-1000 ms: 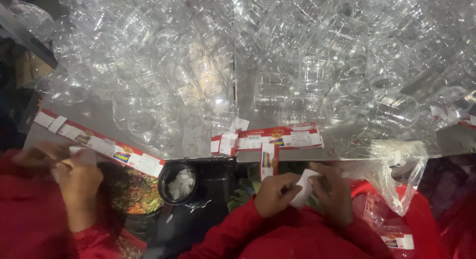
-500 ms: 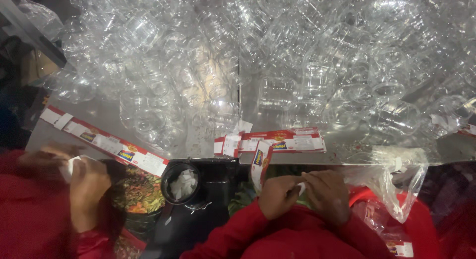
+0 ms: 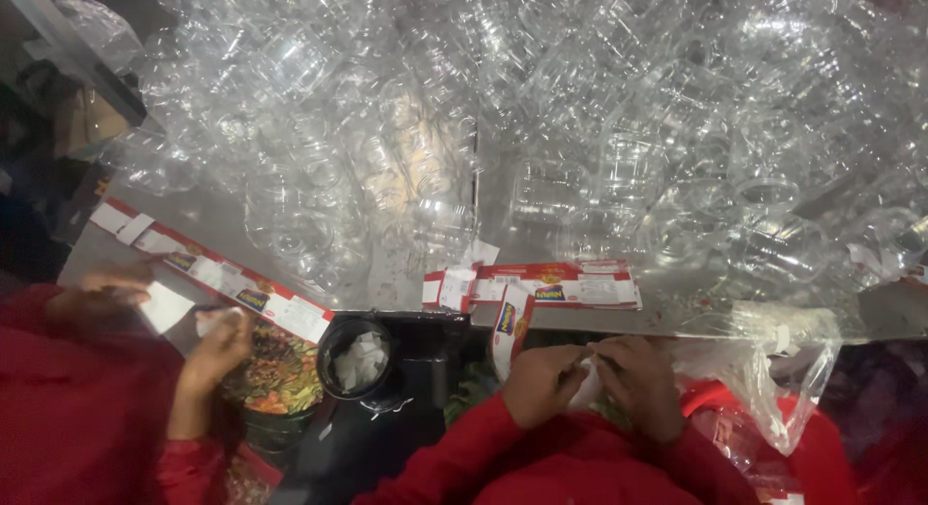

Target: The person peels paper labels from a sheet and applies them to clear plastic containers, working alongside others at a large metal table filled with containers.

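Presently, head view: left hand (image 3: 541, 384) and right hand (image 3: 638, 379) meet at approx 6 o'clock, just below table (image 3: 677, 317) edge. Both curled narrow, fingertips pinching a small white label piece (image 3: 587, 387) between them; most of it hidden by fingers, so long axis cannot be told. Sleeves red, soft fabric.

Label stack (image 3: 541, 285): flat printed paper strips, red/white w/ yellow-blue patches, glossy; lies on table just above the hands, long axis 9-to-3 o'clock. One strip (image 3: 507, 331) droops off table edge, pointing toward 6 o'clock, just beside left hand.

Clear plastic jars (image 3: 503, 128): heap fills table from 9 through 12 to 3 o'clock; thin, glossy, round-bodied, lying at all angles.

Clear plastic bag (image 3: 783, 379), crinkled film, hangs at 4 o'clock near right hand.

Black round cup (image 3: 355, 358) at 7 o'clock, holds crumpled white scraps.

Co-worker's hands (image 3: 217, 346) at 8 o'clock, also red sleeves, hold a white sheet (image 3: 164, 307); long label strip (image 3: 213, 273) beside them runs diagonally, 10-to-4 o'clock.
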